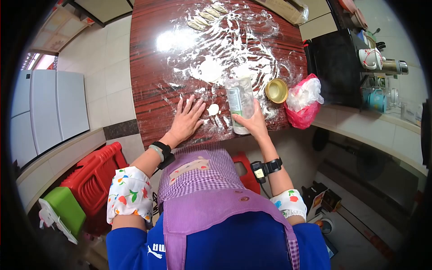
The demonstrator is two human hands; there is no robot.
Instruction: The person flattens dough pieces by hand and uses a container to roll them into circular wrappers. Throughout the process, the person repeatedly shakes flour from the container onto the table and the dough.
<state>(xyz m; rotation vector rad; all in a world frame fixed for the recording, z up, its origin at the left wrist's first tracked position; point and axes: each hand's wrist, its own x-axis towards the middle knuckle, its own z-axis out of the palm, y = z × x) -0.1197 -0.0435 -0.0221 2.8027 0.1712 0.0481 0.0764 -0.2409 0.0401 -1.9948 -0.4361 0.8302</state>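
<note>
On the red-brown table (150, 103), my left hand (186, 118) lies flat with its fingers spread, holding nothing. A small round dough wrapper (213, 109) sits just right of its fingertips. My right hand (253, 120) is wrapped round the lower part of a clear, label-bearing bottle (235, 96), dusted white with flour. Beyond the bottle, a patch of flour (211, 68) is heaped and smeared across the tabletop. To the right of the bottle stands a gold-coloured round tin (276, 91). Several shaped dumplings (207, 16) lie in a row at the far side.
A pink plastic bag (304, 105) with white plastic in it rests at the table's right edge. Past it stands a black cabinet-like box (335, 67) near mugs and a flask (396, 66). Red stacked stools (96, 180) and a green stool (66, 211) are at lower left.
</note>
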